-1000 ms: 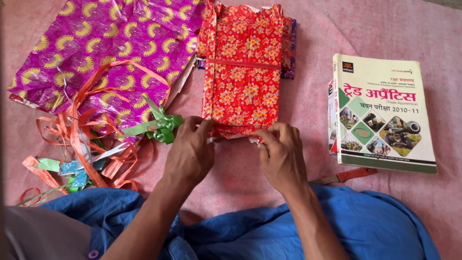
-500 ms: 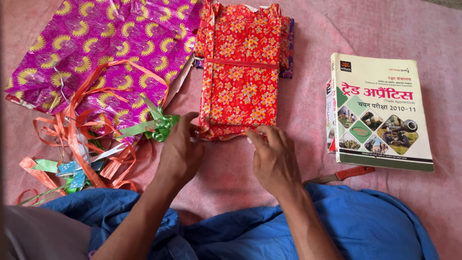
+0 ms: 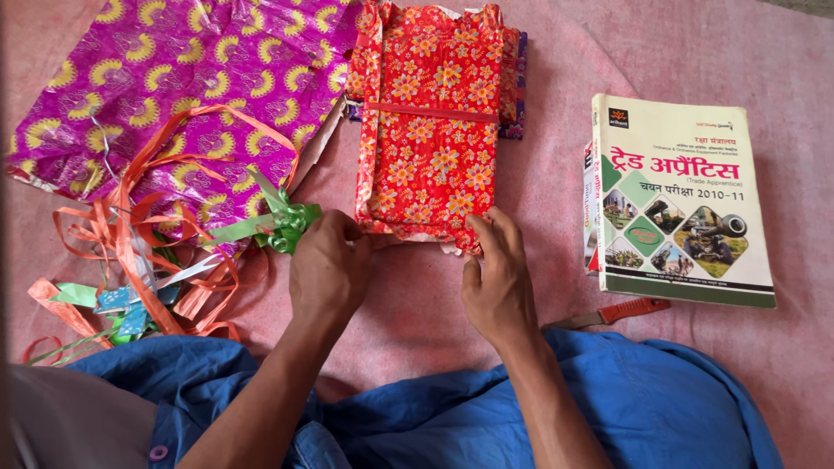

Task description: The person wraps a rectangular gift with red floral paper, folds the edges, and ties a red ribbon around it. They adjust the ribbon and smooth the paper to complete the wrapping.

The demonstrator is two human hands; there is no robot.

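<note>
Both hands are set at the near edge of the parcel (image 3: 427,130), a flat package in red flowered paper that lies on the pink cloth (image 3: 556,191) straight ahead. The left hand (image 3: 328,271) is curled at the parcel's near left corner, its fingertips drawn together as if something small is pinched there; what it is cannot be told. The right hand (image 3: 497,280) is laid flatter, the fingers extended onto the near right corner and pressed on the paper, with nothing clasped. Against the pictures of a moment before, the right hand is seen moved forward and up onto the paper, where earlier only its fingertips were held at the edge, and the left hand is drawn slightly back to the corner. By this the near fold appears to be pressed down and held flat, which is a judgement only. Left of the hands a green bow (image 3: 280,224) and orange ribbons (image 3: 139,234) are heaped on magenta paper (image 3: 174,78). To the right a book (image 3: 678,200) is laid, with an orange-handled knife (image 3: 612,313) just below it.
</note>
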